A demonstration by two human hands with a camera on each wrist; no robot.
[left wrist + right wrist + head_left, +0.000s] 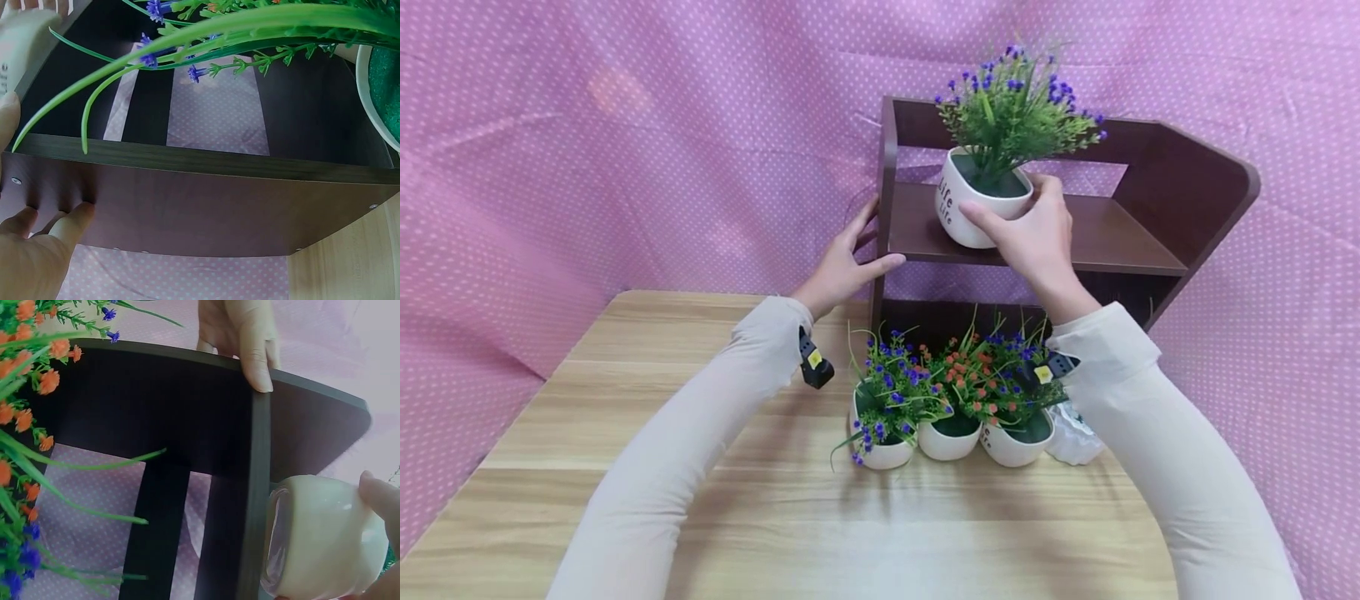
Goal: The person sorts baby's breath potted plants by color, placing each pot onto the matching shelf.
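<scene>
My right hand (1041, 229) grips a white pot (973, 204) with purple flowers and lettering, thumb on the near side and fingers at the far side. The pot tilts slightly, its base close over the upper board of a dark brown shelf (1180, 167); in the right wrist view its underside shows at the board's edge. My left hand (842, 267) holds the shelf's left side panel (187, 206). Its fingertips press the panel's outer face, and the thumb (255, 365) lies across the front edge where the upper board meets the panel.
In front of the shelf, three white pots stand in a row on the wooden table (700, 500): one purple-flowered (883, 454), one orange-flowered (950, 442), and a lettered one (1018, 442). A whitish object (1075, 437) sits right of them, partly under my sleeve. Pink dotted cloth (700, 150) hangs behind.
</scene>
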